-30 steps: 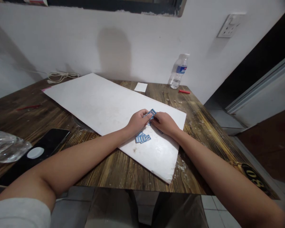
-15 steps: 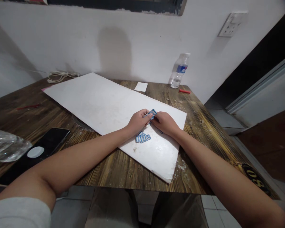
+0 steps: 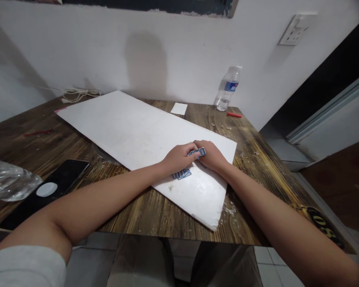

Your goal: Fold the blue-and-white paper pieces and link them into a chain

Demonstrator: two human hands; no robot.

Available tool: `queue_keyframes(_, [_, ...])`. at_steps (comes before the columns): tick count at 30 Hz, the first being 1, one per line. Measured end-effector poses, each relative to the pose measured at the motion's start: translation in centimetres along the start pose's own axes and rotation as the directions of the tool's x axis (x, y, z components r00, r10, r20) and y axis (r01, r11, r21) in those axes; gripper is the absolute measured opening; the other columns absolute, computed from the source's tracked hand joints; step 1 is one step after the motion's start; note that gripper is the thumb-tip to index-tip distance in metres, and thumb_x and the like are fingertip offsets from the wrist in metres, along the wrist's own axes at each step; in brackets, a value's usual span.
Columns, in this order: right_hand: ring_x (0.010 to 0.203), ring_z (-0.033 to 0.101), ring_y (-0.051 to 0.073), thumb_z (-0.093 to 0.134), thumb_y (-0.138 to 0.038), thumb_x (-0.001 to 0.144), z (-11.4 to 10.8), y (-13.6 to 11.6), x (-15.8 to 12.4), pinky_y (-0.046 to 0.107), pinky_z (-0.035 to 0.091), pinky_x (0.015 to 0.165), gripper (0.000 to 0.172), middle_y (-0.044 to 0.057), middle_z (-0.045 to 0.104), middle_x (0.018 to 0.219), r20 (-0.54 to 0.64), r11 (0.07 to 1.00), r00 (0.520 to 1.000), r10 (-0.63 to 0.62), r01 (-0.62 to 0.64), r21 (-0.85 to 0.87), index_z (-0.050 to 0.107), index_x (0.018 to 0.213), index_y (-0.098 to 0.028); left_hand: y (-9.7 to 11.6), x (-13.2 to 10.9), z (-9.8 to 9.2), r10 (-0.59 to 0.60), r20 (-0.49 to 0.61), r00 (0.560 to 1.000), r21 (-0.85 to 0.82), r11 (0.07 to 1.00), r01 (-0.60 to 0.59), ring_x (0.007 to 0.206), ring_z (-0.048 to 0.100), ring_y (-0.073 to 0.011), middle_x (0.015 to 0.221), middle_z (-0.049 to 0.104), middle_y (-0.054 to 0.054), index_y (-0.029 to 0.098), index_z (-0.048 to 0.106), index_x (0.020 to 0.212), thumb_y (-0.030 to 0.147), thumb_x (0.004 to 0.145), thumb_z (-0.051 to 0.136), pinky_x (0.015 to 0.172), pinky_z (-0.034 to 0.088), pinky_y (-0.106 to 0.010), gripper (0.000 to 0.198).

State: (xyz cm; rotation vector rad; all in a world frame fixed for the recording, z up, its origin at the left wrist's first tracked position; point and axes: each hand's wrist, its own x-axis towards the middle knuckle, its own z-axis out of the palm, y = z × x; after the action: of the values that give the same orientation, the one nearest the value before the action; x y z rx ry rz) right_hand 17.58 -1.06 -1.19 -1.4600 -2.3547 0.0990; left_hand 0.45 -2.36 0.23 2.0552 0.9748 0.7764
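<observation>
A large white foam board point(image 3: 131, 135) lies at an angle on a dark wood-grain table point(image 3: 245, 167). My left hand point(image 3: 178, 158) and my right hand point(image 3: 212, 156) meet near its right side. Between their fingers is a small stack of blue-edged paper pieces point(image 3: 197, 152), partly hidden. Just below my left hand lies a fanned group of similar blue-edged pieces point(image 3: 182, 173), its upper part tucked close to the hand. A sliver of blue shows under my right palm.
A clear water bottle point(image 3: 227, 89), a red stick point(image 3: 234, 114) and a white paper square point(image 3: 178, 108) stand beyond the board. At left lie a black phone point(image 3: 56, 183), a plastic bottle point(image 3: 8, 179) and a red pen point(image 3: 37, 132).
Both hands have shifted a little to the right, carrying the blue-edged pieces between them. The view has tilted slightly. My left hand now sits closer to the fanned group.
</observation>
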Motion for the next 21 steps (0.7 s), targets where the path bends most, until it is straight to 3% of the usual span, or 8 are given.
queue_keyframes(3, [0.083, 0.058, 0.021, 0.054, -0.025, 0.082, -0.05, 0.25, -0.14, 0.03, 0.033, 0.071, 0.015, 0.007, 0.069, 0.088, -0.003, 0.996, 0.999, -0.043, 0.043, 0.073, 0.063, 0.092, -0.019, 0.02, -0.13, 0.01, 0.073, 0.062, 0.995, 0.1, 0.992, -0.079, 0.068, 0.054, -0.0124, 0.073, 0.062, 0.0, 0.019, 0.06, 0.082, 0.035, 0.089, 0.053, 0.066, 0.034, -0.027, 0.019])
queue_keyframes(8, [0.085, 0.058, 0.021, 0.053, -0.027, 0.082, 0.15, 0.64, -0.23, 0.03, 0.034, 0.074, 0.019, 0.006, 0.069, 0.09, -0.014, 0.992, 0.998, -0.065, 0.066, 0.11, 0.064, 0.096, -0.019, -0.06, -0.2, 0.02, 0.113, 0.098, 0.989, 0.11, 0.986, -0.124, 0.066, 0.054, -0.0128, 0.072, 0.064, -0.001, 0.021, 0.064, 0.085, 0.035, 0.09, 0.053, 0.063, 0.034, -0.028, 0.019])
queue_keyframes(16, [0.084, 0.059, 0.021, 0.053, -0.026, 0.081, 0.05, 0.47, -0.24, 0.03, 0.034, 0.073, 0.02, 0.007, 0.069, 0.09, -0.017, 0.991, 0.999, -0.05, 0.052, 0.122, 0.064, 0.095, -0.019, -0.01, 0.01, 0.01, 0.059, 0.073, 0.996, 0.028, 0.998, -0.061, 0.068, 0.053, -0.0125, 0.072, 0.063, -0.001, 0.019, 0.062, 0.08, 0.033, 0.088, 0.054, 0.066, 0.036, -0.028, 0.017])
queue_keyframes(21, [0.078, 0.058, 0.02, 0.053, -0.027, 0.084, -0.1, 0.02, -0.04, 0.029, 0.03, 0.067, 0.012, 0.007, 0.069, 0.086, 0.001, 1.0, 1.0, -0.001, 0.001, 0.028, 0.062, 0.087, -0.02, -0.02, 0.15, 0.05, -0.014, 0.046, 0.999, -0.098, 0.995, 0.018, 0.06, 0.046, -0.0109, 0.06, 0.052, 0.002, 0.019, 0.057, 0.075, 0.035, 0.088, 0.054, 0.06, 0.033, -0.026, 0.021])
